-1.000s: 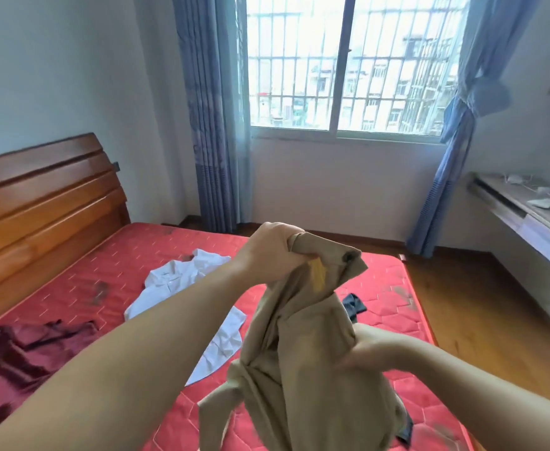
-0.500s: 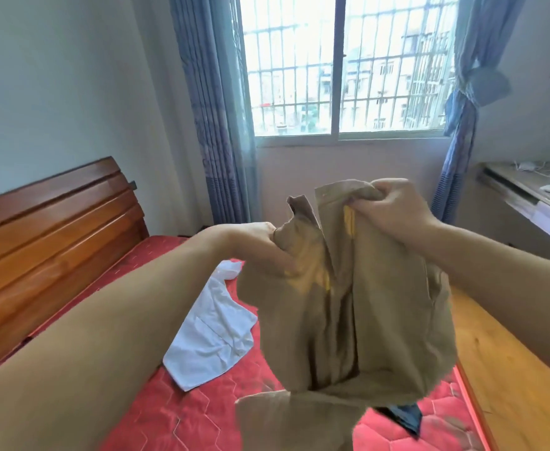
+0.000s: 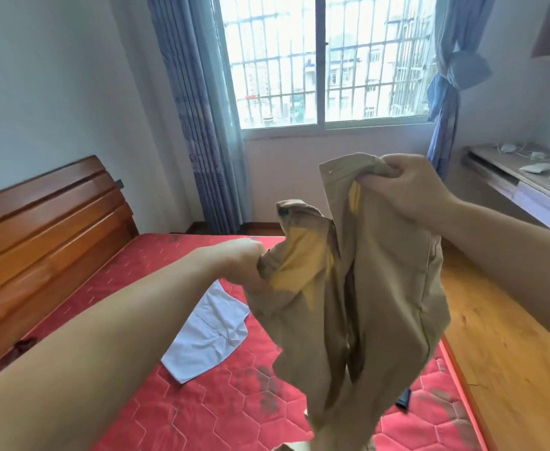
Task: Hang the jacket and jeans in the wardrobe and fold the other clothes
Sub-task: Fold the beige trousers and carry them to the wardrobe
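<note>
The khaki trousers (image 3: 358, 288) are held in the air over the red mattress (image 3: 202, 402), clear of its surface, with the legs hanging down out of view at the bottom edge. The left hand (image 3: 244, 262) has its fingers curled tight on one end of the waistband, the yellow pocket lining showing just beside that grip. The right hand (image 3: 407, 187) sits higher and pinches the other end of the waistband, near the button tab, thumb and fingers closed on the cloth.

Handling, as judged: the fabric is a soft woven cotton type, light, limp, and without any stiffness; it drapes and bunches under its own weight. It is not slippery and not fragile. The waistband is the firmest part and the sound place to take hold. For a tidy fold I would expect a grip at each waistband corner, the fly drawn shut and the legs laid one on the other.

A white shirt (image 3: 208, 333) lies crumpled on the mattress below the left forearm. A small dark item (image 3: 403, 397) shows at the mattress edge behind the trousers; its nature cannot be told. A desk (image 3: 527, 180) stands at the right wall.

Markings: no brand, label or legible writing is visible on any garment.
</note>
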